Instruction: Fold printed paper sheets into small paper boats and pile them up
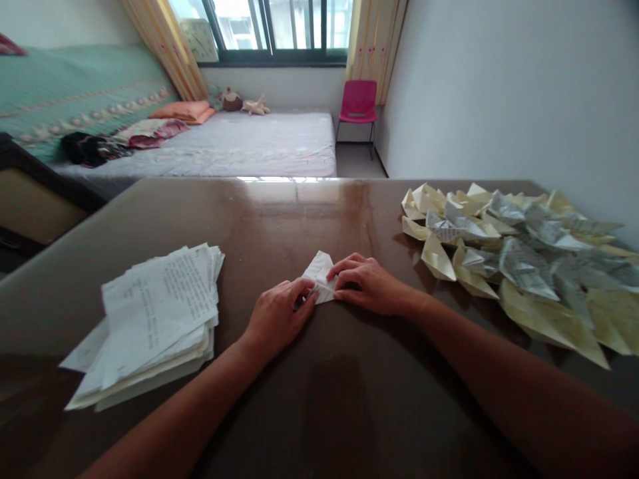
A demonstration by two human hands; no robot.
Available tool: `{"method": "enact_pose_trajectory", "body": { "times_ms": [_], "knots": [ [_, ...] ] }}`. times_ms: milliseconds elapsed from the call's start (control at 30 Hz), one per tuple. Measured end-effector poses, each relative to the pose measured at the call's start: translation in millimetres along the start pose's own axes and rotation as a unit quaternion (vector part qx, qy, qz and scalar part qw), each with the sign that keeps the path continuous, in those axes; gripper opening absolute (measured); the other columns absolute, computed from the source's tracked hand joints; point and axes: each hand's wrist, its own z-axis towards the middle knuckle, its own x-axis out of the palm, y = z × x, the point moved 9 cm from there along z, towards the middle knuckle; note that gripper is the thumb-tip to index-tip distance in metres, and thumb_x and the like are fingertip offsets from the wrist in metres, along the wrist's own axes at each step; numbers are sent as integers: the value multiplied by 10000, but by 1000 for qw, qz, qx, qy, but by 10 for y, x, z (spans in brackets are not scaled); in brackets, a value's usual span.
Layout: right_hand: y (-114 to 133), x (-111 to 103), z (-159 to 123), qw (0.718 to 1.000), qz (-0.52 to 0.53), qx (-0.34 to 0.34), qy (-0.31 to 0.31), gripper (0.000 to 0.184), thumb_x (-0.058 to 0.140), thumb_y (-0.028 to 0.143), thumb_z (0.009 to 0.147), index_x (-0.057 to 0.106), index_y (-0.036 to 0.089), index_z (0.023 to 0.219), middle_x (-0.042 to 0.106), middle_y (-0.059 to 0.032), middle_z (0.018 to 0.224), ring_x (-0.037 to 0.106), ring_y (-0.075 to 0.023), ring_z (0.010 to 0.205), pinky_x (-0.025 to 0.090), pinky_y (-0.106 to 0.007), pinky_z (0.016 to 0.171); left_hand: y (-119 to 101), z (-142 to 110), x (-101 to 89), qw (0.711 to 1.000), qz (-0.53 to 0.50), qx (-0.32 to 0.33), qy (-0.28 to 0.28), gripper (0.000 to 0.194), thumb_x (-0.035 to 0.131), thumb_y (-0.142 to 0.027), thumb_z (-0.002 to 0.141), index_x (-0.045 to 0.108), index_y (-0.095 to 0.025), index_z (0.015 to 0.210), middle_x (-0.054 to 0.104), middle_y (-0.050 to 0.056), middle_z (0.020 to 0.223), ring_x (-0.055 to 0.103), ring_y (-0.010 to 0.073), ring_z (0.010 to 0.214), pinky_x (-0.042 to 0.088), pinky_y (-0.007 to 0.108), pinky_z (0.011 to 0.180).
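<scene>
A small folded piece of white paper (pixel 319 267) lies on the brown table, between my two hands. My left hand (pixel 280 307) holds its lower left edge, with thumb and index finger closed on the paper. From the other side, my right hand (pixel 368 285) grips the right edge, fingers bent and thumb against the paper. The fingertips hide part of the folds. To the left rests a stack of printed paper sheets (pixel 160 306). Many folded paper boats (pixel 479 279), some cream and some printed white, crowd the right side.
The glossy brown table (pixel 279 226) reaches forward to a bed (pixel 279 143). A pink chair (pixel 358 103) stands by the right wall, under a window (pixel 289 26). At the far left is a dark-framed chair (pixel 34 193) beside the table's edge.
</scene>
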Motion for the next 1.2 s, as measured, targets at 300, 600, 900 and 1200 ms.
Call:
{"method": "enact_pose_trajectory", "body": {
  "times_ms": [300,600,900,1200],
  "knots": [
    [90,22,-3,994,-84,53,-39,235,508,357,920,630,171,846,588,-64,1180,463,-216,1099,342,-381,870,-22,34,72,999,27,3,17,281,471,-329,914,532,-235,1172,638,-25,793,597,129,674,432,237,639],
    [103,24,11,989,-118,68,-52,245,506,371,920,635,167,878,595,-71,1163,461,-229,1098,344,-385,868,-9,51,90,998,51,-6,33,278,447,-333,931,552,-252,1175,622,-13,841,590,138,720,428,248,669],
    [110,35,34,985,-141,87,-46,240,512,355,914,642,155,931,587,-88,1150,462,-231,1091,357,-385,858,-57,56,99,992,120,10,33,306,416,-313,945,550,-223,1206,626,25,914,594,146,730,471,261,669],
    [107,27,48,983,-144,102,-45,222,501,307,907,642,146,966,590,-97,1128,466,-231,1081,369,-382,847,-369,-36,105,973,170,155,13,365,405,-207,943,527,-194,1286,532,64,1357,430,245,1279,417,398,1006]
  ]
}}
